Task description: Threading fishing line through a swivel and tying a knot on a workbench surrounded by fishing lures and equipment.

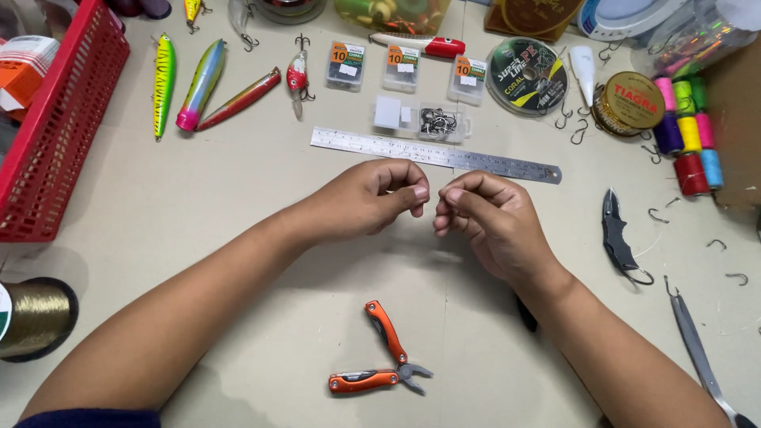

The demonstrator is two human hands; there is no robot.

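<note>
Both hands are held close together over the middle of the beige table [238, 198], fingers curled and thumbs pressed to forefingers. The left hand [372, 198] is pinched shut at its fingertips, and the right hand [483, 218] is pinched in the same way just beside it; what is gripped between them is too small to be made out, perhaps a fine line or a small hook.

At the far left edge a red plastic basket [63, 119] is seen, and below it a spool of gold thread [36, 317] lies on its side. Behind the hands a steel ruler [436, 154] is laid flat, almost touched by the knuckles. Further back a row of painted fishing lures [202, 83] is spread out, with small hook packets [400, 67] and a round spool of line [527, 77] to their right. Coloured thread bobbins [690, 131] are stacked at the right edge.

Near the right wrist a black folding knife [617, 234] rests on the table, and loose hooks [656, 214] are scattered beside it. In front of the forearms, well apart from both hands, orange-handled pliers [384, 364] are lying with their handles spread.
</note>
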